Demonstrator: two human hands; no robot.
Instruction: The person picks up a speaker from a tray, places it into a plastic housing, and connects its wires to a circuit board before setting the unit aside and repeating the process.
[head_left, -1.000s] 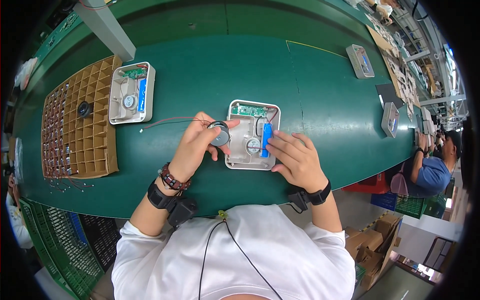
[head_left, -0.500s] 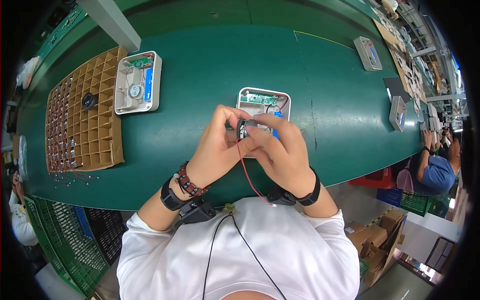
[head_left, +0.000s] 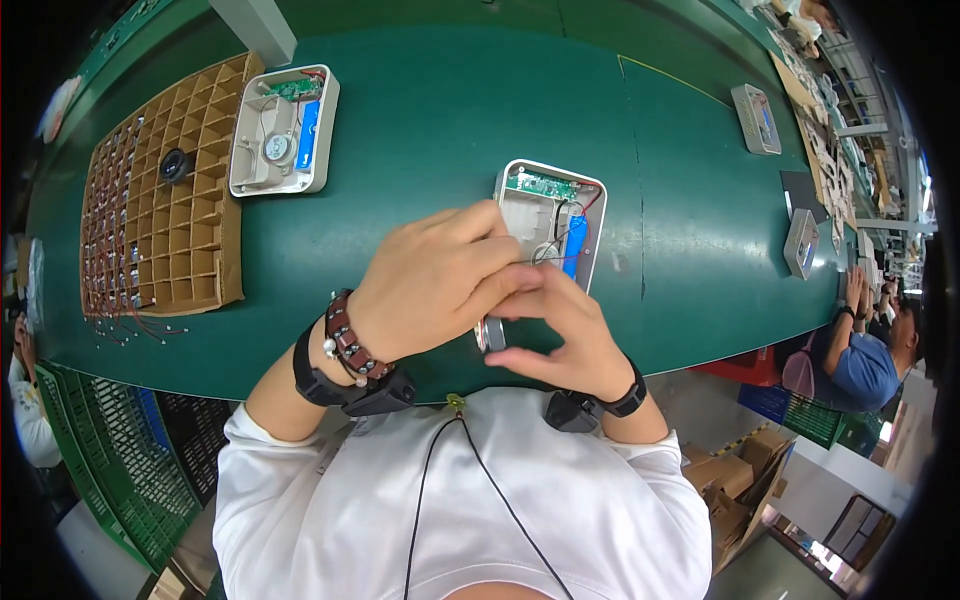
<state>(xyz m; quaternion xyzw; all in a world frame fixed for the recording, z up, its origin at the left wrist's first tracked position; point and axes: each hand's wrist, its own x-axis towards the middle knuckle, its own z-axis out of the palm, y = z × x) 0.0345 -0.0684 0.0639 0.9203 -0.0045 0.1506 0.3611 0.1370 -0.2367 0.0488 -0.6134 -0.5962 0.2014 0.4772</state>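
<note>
A small round black speaker with a silvery edge shows below my fingers, partly covered. My right hand has its thumb against the speaker's side, and its index finger reaches up to my left fingertips. Curled over from the left, my left hand pinches beside that index finger; what is in the pinch is hidden. Right behind my hands lies an open white plastic housing, with a green circuit board, a blue battery and thin wires inside. My hands cover its near left part.
To the left, a cardboard divider box holds several parts with red wires and one black speaker. Beside it lies another open housing. Two more housings lie far right. A person in blue sits at the right table edge.
My left hand has turned over the speaker and moved toward the housing. The speaker is lower and nearer my body, and its red wire no longer shows hanging down. The view has shifted slightly.
</note>
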